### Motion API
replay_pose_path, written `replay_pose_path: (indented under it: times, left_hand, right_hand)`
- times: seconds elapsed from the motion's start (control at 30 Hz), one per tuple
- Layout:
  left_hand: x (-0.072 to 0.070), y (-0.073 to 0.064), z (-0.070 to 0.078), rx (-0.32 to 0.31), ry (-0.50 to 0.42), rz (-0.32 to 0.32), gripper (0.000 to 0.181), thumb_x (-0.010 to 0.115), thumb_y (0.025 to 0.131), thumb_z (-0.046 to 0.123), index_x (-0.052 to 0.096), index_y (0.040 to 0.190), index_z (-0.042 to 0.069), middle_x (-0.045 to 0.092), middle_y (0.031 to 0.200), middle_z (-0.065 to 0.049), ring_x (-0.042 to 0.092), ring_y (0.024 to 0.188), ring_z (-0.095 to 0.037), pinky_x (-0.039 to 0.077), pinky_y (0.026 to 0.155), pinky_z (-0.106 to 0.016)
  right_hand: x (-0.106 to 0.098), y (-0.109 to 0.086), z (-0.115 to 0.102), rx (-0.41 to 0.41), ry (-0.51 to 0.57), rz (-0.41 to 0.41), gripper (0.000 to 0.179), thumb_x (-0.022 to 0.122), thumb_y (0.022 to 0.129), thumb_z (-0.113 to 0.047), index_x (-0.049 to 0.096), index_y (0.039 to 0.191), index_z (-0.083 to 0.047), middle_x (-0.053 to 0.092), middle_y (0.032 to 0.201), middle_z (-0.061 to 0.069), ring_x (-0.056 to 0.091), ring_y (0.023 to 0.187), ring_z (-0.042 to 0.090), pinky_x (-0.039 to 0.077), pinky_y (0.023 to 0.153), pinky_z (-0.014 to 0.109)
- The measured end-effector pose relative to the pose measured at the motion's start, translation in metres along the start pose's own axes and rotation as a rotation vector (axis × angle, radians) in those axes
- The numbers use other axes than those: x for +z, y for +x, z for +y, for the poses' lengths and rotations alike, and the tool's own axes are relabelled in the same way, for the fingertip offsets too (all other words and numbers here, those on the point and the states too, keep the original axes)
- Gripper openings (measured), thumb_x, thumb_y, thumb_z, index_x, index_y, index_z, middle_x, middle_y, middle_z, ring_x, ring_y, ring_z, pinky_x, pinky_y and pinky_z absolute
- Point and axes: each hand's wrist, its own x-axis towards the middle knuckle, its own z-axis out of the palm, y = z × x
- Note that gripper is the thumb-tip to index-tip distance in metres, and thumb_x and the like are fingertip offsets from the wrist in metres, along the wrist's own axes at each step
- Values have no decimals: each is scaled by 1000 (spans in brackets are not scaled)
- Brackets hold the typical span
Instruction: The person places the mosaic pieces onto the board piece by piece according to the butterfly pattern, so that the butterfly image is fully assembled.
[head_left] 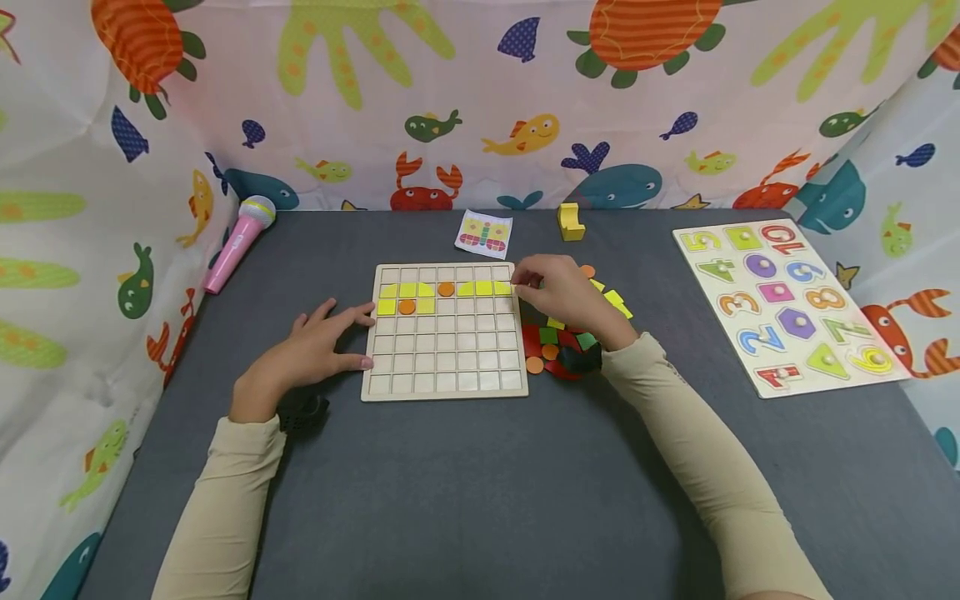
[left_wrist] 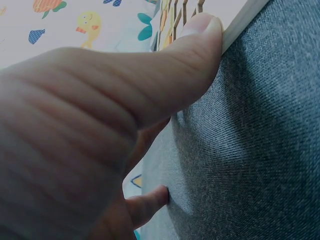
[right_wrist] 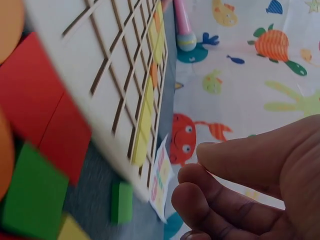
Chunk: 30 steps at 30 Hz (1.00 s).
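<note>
A wooden grid board [head_left: 446,342] lies flat at mid table. Its second row carries yellow pieces [head_left: 483,288] and an orange disc [head_left: 446,289]; more yellow pieces flank another orange disc [head_left: 407,307] just below. My left hand [head_left: 311,350] rests at the board's left edge, fingers spread, with the thumb [left_wrist: 195,45] against the rim. Over the upper right corner hovers my right hand [head_left: 558,292]. Its fingers curl loosely, thumb and forefinger tips close together, and no piece shows between them in the right wrist view. Beneath that hand lie loose red, green, orange and yellow pieces [head_left: 531,340].
A small pattern card [head_left: 484,234] lies behind the board, beside a yellow block [head_left: 571,222]. A pink toy microphone [head_left: 239,244] is at the far left. At right lies a number puzzle board [head_left: 787,308]. Patterned cloth [head_left: 480,100] borders the table's back and sides.
</note>
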Motion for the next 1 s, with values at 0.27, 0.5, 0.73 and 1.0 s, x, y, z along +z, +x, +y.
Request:
replay_pose_path:
  times: [0.27, 0.5, 0.73, 1.0]
  left_hand:
    - [-2, -1, 0, 1, 3, 4, 81, 82, 97, 34, 41, 164, 14, 28, 173, -20, -3, 159, -54, -5, 119, -78]
    - [-1, -1, 1, 4, 3, 6, 80, 82, 97, 33, 42, 163, 14, 29, 173, -20, -2, 159, -54, -5, 119, -78]
    - [0, -2, 0, 10, 3, 10, 75, 82, 97, 33, 47, 160, 13, 27, 174, -18, -1, 159, -54, -4, 119, -78]
    - [-1, -2, -1, 3, 3, 9, 76, 82, 97, 32, 45, 161, 13, 29, 173, -19, -1, 159, -55, -5, 119, -78]
  right_hand:
    - [-9, -14, 10, 53, -16, 5, 13, 71, 102, -6, 78, 112, 0, 73, 101, 11, 62, 89, 26, 54, 80, 41]
    - [-8, -11, 19, 78, -37, -10, 20, 71, 101, -4, 76, 119, 3, 70, 111, 17, 59, 98, 32, 51, 87, 47]
    - [0, -1, 26, 42, -129, -67, 29, 73, 99, -1, 74, 127, 5, 70, 127, 22, 55, 113, 38, 43, 100, 53]
    - [7, 3, 27, 47, -158, -98, 29, 73, 97, 0, 74, 126, 6, 67, 124, 24, 50, 114, 40, 46, 96, 53]
